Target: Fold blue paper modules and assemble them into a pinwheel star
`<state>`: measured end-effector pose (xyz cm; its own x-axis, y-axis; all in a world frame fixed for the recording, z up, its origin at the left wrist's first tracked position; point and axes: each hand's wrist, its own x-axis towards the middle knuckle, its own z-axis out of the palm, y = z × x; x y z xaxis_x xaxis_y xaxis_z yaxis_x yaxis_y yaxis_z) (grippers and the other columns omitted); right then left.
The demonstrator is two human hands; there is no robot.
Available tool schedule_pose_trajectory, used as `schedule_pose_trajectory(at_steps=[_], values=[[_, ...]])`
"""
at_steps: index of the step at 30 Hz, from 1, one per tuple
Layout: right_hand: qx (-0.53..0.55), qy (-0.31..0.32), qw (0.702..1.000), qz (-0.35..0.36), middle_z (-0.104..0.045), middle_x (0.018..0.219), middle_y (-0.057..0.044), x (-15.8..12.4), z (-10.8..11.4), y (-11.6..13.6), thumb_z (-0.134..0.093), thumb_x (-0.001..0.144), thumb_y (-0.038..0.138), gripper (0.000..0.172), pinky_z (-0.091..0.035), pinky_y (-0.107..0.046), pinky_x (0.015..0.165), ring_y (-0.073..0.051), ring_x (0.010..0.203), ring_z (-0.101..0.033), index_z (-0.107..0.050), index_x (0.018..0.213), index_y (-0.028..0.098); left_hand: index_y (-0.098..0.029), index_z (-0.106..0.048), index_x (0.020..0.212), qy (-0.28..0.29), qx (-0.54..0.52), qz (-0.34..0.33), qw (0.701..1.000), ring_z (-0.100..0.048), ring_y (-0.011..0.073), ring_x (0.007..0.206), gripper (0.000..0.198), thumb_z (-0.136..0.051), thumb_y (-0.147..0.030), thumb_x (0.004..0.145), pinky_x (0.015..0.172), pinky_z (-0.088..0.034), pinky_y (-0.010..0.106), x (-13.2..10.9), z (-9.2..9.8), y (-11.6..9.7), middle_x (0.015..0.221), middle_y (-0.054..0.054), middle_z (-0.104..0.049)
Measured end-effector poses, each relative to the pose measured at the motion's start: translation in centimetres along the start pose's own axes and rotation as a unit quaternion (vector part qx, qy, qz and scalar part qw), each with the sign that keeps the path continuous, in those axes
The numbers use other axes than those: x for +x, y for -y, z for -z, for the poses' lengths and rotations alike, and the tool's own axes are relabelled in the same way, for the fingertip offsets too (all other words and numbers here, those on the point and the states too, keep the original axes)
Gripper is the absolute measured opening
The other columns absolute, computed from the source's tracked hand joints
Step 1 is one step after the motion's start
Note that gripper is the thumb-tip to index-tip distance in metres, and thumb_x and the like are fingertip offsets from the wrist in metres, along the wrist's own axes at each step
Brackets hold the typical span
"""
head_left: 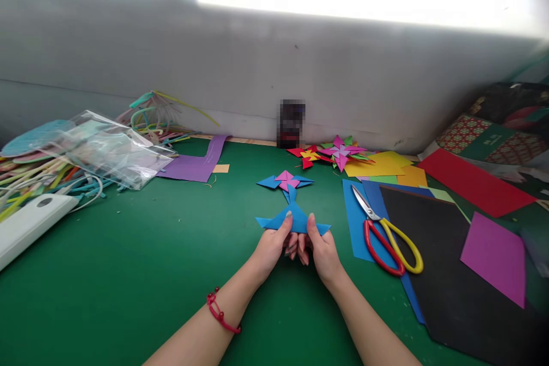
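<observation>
Both of my hands hold a folded piece of blue origami paper above the green tabletop. Its pointed ends stick out to the left and right, and a narrow blue tip rises at its top. My left hand grips the left part, thumb on the front face and fingers curled underneath. In the same way, my right hand pinches the right part. Just beyond it lies a pink and blue origami star, its near side partly covered by the blue fold.
Scissors with red and yellow handles lie at the right on blue and black paper. Finished paper stars sit near the wall. A purple sheet, a clear plastic bag and a white power strip are at the left.
</observation>
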<state>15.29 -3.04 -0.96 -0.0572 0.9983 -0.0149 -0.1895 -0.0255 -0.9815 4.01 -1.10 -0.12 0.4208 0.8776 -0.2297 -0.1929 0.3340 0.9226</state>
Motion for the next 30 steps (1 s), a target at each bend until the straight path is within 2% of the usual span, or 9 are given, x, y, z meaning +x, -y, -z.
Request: schedule_pose_trajectory(at_steps=[5, 9, 13, 20, 23, 27, 30], values=[[0.013, -0.011, 1.0, -0.011, -0.04, 0.03, 0.002, 0.01, 0.03, -0.3, -0.028, 0.087, 0.053, 0.061, -0.036, -0.022, 0.04, -0.01, 0.032, -0.043, -0.042, 0.038, 0.018, -0.016, -0.04, 0.041, 0.041, -0.026, -0.006, 0.999, -0.044, 0.0111, 0.041, 0.061, -0.024, -0.059, 0.081, 0.051, -0.035, 0.025, 0.25, 0.49, 0.38, 0.038, -0.001, -0.038], [-0.007, -0.009, 1.0, -0.004, -0.04, 0.031, 0.001, 0.17, 0.2, -0.34, -0.028, 0.086, 0.054, 0.063, -0.034, -0.022, 0.04, -0.01, 0.033, -0.043, -0.046, 0.038, 0.017, -0.016, -0.04, 0.041, 0.027, -0.035, -0.01, 0.999, -0.044, 0.0109, 0.04, 0.06, -0.026, -0.058, 0.081, 0.049, -0.035, 0.024, 0.29, 0.45, 0.35, 0.037, -0.001, -0.037], [-0.016, -0.039, 0.999, -0.013, -0.036, 0.028, 0.003, 0.25, 0.26, -0.29, -0.029, 0.086, 0.054, 0.062, -0.03, -0.022, 0.037, -0.008, 0.03, -0.037, -0.04, 0.036, 0.018, -0.016, -0.041, 0.042, 0.018, -0.027, -0.01, 0.999, -0.044, 0.0106, 0.04, 0.061, -0.024, -0.06, 0.081, 0.049, -0.034, 0.024, 0.25, 0.31, 0.27, 0.038, -0.002, -0.036], [0.008, -0.05, 0.998, -0.024, -0.036, 0.028, 0.003, 0.25, 0.15, -0.07, -0.03, 0.086, 0.052, 0.06, -0.028, -0.022, 0.034, -0.008, 0.028, -0.035, -0.039, 0.038, 0.019, -0.016, -0.039, 0.043, 0.008, 0.034, -0.011, 0.999, -0.042, 0.0088, 0.039, 0.052, -0.04, -0.054, 0.079, 0.048, -0.032, 0.023, 0.23, 0.12, 0.0, 0.038, -0.005, -0.034], [0.008, -0.036, 0.999, -0.013, -0.038, 0.029, 0.003, 0.24, 0.11, 0.1, -0.033, 0.087, 0.049, 0.06, -0.031, -0.022, 0.036, -0.008, 0.029, -0.037, -0.041, 0.036, 0.018, -0.017, -0.038, 0.042, 0.018, 0.031, -0.02, 0.999, -0.042, 0.0086, 0.039, 0.053, -0.037, -0.053, 0.081, 0.048, -0.033, 0.023, 0.24, 0.11, 0.02, 0.038, -0.004, -0.035], [-0.039, -0.025, 0.999, -0.002, -0.04, 0.03, 0.004, 0.18, -0.07, 0.4, -0.05, 0.082, 0.04, 0.051, -0.037, -0.022, 0.041, -0.009, 0.032, -0.045, -0.046, 0.037, 0.017, -0.017, -0.038, 0.041, 0.02, 0.021, -0.027, 0.999, -0.043, 0.0093, 0.04, 0.054, -0.037, -0.053, 0.081, 0.049, -0.033, 0.023, 0.27, 0.25, 0.17, 0.038, -0.004, -0.035], [-0.05, -0.025, 0.998, 0.004, -0.041, 0.03, 0.003, 0.1, -0.13, 0.5, -0.052, 0.082, 0.037, 0.049, -0.039, -0.023, 0.043, -0.011, 0.034, -0.049, -0.048, 0.037, 0.016, -0.017, -0.038, 0.041, 0.028, 0.013, -0.018, 0.999, -0.044, 0.0101, 0.041, 0.057, -0.03, -0.056, 0.081, 0.048, -0.032, 0.023, 0.26, 0.35, 0.23, 0.037, -0.003, -0.036]])
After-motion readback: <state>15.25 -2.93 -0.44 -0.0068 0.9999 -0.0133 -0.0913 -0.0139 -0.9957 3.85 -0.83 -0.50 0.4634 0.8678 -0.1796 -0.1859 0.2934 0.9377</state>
